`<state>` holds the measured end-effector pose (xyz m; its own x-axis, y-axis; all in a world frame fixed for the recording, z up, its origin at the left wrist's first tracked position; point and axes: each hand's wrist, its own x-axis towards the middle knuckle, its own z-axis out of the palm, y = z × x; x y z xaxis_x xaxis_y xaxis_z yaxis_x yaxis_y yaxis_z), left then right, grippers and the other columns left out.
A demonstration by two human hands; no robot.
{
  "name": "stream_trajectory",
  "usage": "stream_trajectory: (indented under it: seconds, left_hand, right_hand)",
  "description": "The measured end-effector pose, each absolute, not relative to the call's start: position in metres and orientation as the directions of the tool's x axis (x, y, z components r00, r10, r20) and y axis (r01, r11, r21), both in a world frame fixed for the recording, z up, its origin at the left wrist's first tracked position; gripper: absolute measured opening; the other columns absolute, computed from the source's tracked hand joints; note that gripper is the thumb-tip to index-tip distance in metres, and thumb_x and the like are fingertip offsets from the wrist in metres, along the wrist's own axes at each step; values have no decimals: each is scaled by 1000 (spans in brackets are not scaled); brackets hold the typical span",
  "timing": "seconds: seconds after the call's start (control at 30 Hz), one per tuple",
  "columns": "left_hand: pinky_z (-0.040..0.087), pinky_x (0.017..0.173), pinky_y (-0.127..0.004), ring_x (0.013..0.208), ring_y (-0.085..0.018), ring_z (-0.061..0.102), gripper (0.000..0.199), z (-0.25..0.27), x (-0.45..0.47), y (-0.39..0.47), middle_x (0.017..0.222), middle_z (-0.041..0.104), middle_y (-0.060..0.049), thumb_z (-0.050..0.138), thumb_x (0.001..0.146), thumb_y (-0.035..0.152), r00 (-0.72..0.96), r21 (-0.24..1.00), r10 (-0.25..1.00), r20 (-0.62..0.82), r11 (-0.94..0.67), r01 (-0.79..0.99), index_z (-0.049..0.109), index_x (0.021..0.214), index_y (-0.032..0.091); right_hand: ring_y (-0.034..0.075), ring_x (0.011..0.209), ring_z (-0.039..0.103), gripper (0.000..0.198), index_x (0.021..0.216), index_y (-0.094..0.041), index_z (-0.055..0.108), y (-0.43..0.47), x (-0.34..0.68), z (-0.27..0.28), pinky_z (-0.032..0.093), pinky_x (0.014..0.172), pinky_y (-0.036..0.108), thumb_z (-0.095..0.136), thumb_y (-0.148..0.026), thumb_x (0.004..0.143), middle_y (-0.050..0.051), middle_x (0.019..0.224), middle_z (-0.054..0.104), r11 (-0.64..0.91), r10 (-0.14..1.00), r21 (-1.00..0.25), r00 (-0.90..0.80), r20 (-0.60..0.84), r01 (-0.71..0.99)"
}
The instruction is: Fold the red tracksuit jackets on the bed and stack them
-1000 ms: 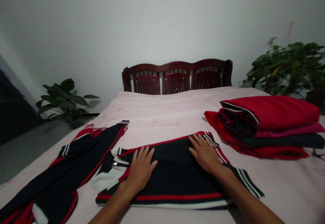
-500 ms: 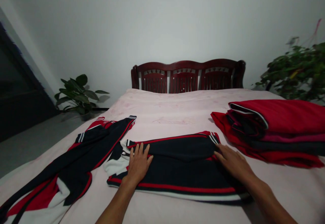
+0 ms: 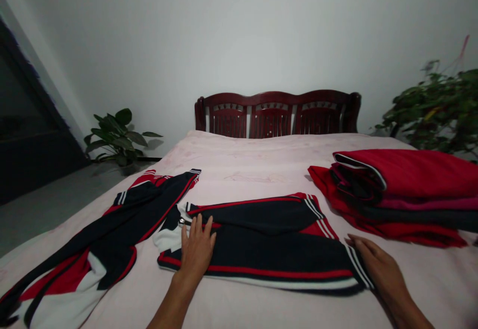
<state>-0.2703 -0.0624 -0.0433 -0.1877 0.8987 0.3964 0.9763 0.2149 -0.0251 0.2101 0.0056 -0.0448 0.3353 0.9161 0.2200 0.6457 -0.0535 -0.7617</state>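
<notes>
A navy track jacket (image 3: 276,252) with red and white trim lies folded flat on the bed in front of me. Its zip pull and white part are at the left, and its striped cuffs at the right. My left hand (image 3: 197,247) rests spread on the jacket's left part, near the zip. Beside the right end, by the nearest striped cuff, is my right hand (image 3: 381,267), fingers loosely stretched with their tips at the fabric's edge. The underside of that hand is hidden.
Another navy, red and white garment (image 3: 127,224) lies loosely spread at the left. A stack of folded red and dark clothes (image 3: 418,174) stands at the right. Beyond the pink sheet (image 3: 257,160) rises a dark wooden headboard (image 3: 271,115). Plants (image 3: 117,137) flank the bed.
My right hand has moved right and toward me, off the jacket's top, uncovering its striped cuffs. My left hand has shifted slightly left and stays on the jacket.
</notes>
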Motion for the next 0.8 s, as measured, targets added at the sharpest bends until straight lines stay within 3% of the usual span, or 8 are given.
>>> stream_trajectory:
  seconds: [0.1,0.37,0.6,0.8]
  left_hand:
    - [23,113,-59,138,-33,41,50,-43,-270,-68,149,47,-18,47,94,33,-223,6,888,403,241,971,49,143,24]
    - [35,107,-47,133,-29,47,41,-41,-275,-70,144,52,-16,48,94,31,-262,99,859,439,244,965,59,132,21]
    - [45,87,-37,99,-23,60,24,-30,-270,-73,105,67,-6,50,95,30,-130,108,897,422,93,990,68,109,24]
    - [48,81,-29,92,-19,64,17,-31,-268,-71,94,67,-2,50,96,32,-72,190,914,398,-5,982,65,99,24]
  right_hand:
    - [31,109,66,50,109,-25,71,7,209,-43,45,102,45,49,-58,78,7,105,76,-107,933,-827,343,108,552]
    - [31,113,63,51,111,-25,70,7,211,-46,43,102,44,48,-58,79,6,109,75,-118,939,-827,332,87,550]
    - [31,111,64,51,110,-26,72,13,216,-55,45,99,44,48,-59,79,4,110,74,-102,937,-790,325,128,605]
    - [32,106,66,48,105,-27,74,13,216,-55,48,94,43,50,-58,78,4,104,76,-80,930,-799,333,155,596]
